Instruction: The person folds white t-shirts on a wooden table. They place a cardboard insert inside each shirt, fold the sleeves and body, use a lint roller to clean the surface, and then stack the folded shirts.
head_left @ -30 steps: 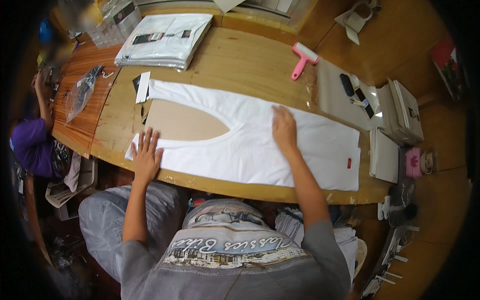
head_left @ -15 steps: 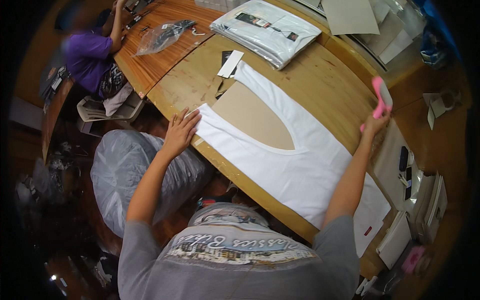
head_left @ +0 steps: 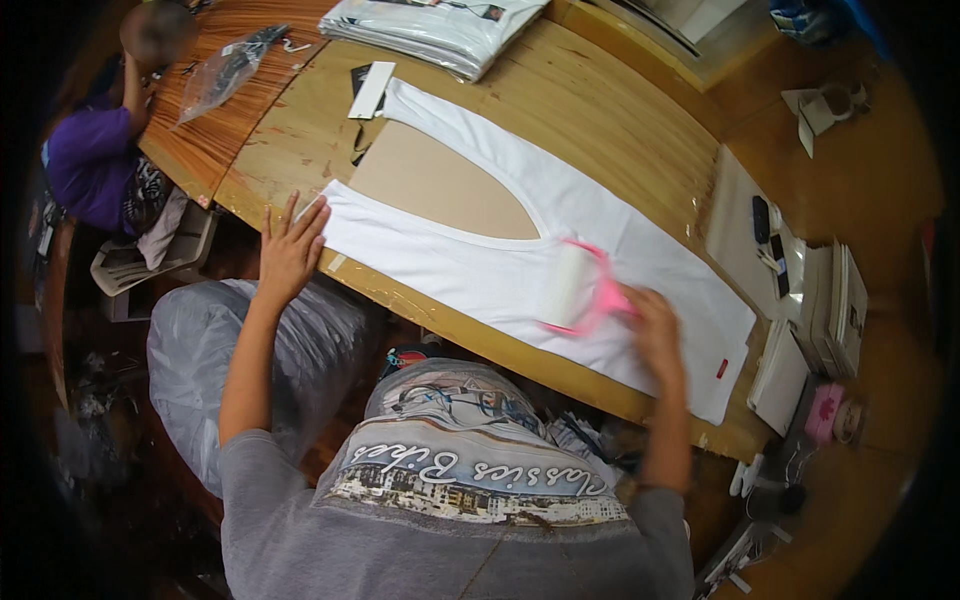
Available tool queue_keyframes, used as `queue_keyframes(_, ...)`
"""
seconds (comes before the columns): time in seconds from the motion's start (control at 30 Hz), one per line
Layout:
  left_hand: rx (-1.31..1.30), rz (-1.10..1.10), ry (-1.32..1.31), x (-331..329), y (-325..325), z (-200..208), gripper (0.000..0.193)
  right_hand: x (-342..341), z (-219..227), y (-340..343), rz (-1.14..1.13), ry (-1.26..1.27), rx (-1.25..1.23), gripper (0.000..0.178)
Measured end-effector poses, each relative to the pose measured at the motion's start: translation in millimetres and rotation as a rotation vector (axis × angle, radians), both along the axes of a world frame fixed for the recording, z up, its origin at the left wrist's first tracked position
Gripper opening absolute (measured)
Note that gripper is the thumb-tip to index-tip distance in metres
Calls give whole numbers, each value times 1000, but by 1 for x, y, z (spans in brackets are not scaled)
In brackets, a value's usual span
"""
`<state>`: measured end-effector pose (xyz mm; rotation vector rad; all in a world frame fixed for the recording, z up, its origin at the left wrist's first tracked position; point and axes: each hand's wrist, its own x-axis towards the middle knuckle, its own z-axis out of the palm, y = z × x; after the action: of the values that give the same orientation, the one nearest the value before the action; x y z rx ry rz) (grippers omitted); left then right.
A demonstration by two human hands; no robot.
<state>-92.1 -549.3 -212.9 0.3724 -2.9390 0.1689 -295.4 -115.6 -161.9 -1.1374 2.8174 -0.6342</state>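
Note:
A white tank top (head_left: pixel 660 255) lies spread out flat, with a beige board (head_left: pixel 450 190) showing through its deep neckline. My left hand (head_left: pixel 291 248) rests open on the end of the near shoulder strap, fingers spread. My right hand (head_left: pixel 652 330) is closed round the handle of a pink lint roller (head_left: pixel 570 287). Its white roll is on or just over the shirt below the neckline; motion blurs it slightly, so contact is hard to judge. A white tag (head_left: pixel 372 90) lies by the far strap, next to a black one partly under it.
On the wooden table (head_left: pixel 600 110) a stack of bagged white garments (head_left: pixel 430 30) lies at the far side. A clear plastic bag (head_left: pixel 235 70) is farther left, near a person in purple (head_left: pixel 90 165). White boxes (head_left: pixel 825 310) stand at the right; a large filled plastic sack (head_left: pixel 200 370) sits below the left edge.
My right hand has brought the lint roller from beyond the shirt's far right side inward and down to its middle. My left hand stays on the strap. The whole view has shifted.

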Motion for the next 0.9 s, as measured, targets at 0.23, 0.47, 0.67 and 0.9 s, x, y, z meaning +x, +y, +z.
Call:
queue_keyframes(0.23,-22,-54,-13,-12,0,-3,40,27,109,120,-423,123,488,23)
queue_keyframes(0.47,-226,-97,-42,-14,-4,2,39,32,0,110,-106,86,149,27)
queue_keyframes(0.67,-194,350,-258,-61,71,32,36,30,78,300,-608,415,1060,18)
queue_keyframes(0.9,206,-416,94,-172,271,11,49,-14,46,131,-64,436,294,29)
